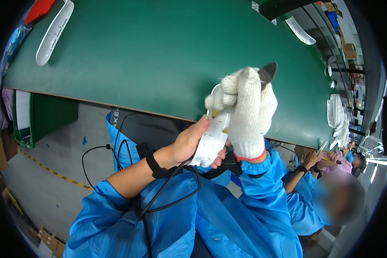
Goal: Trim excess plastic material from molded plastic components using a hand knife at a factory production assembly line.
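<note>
My bare left hand (192,139) grips a white moulded plastic part (211,139) near the table's front edge. The part is long, with a hollow side and small raised features, and its far end is partly hidden behind my other hand. My right hand (250,109), in a white knitted glove with a red cuff edge, is closed over that far end. From its fist sticks out the dark grey end of a hand tool (268,73); the rest of the tool is hidden. Small yellow spots show between the glove and the part.
The green table (150,56) spreads ahead. A curved white part (54,34) lies at its far left, another (300,31) at the back right. White parts (339,122) are piled at the right. A co-worker (307,202) sits close on my right. A green bin (51,114) stands at left.
</note>
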`<state>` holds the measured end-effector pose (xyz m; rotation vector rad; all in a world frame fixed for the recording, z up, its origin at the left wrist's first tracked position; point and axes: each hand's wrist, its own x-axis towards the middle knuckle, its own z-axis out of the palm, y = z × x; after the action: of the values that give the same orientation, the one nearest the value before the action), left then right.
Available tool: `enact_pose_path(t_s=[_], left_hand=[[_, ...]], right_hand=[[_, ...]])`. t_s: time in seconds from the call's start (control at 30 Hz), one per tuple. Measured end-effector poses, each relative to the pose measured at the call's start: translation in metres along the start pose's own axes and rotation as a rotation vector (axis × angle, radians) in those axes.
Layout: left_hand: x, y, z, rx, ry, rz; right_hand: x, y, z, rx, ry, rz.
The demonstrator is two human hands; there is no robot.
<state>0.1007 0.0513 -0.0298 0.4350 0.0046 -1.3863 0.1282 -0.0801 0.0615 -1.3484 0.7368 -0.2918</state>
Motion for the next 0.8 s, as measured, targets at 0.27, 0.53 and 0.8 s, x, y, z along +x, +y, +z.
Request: enact_pose_path(t_s=[0.27,0.53,0.8], left_hand=[[0.001,0.001,0.003,0.058,0.051,-0.030],[-0.002,0.004,0.002,0.013,0.025,-0.013],[-0.001,0.005,0.002,0.036,0.054,-0.044]], right_hand=[[0.016,0.005,-0.018,0.281,-0.165,0.050],[0.009,-0.001,-0.003,0.141,-0.066,0.052],[0.019,0.006,-0.017,0.288,-0.159,0.065]])
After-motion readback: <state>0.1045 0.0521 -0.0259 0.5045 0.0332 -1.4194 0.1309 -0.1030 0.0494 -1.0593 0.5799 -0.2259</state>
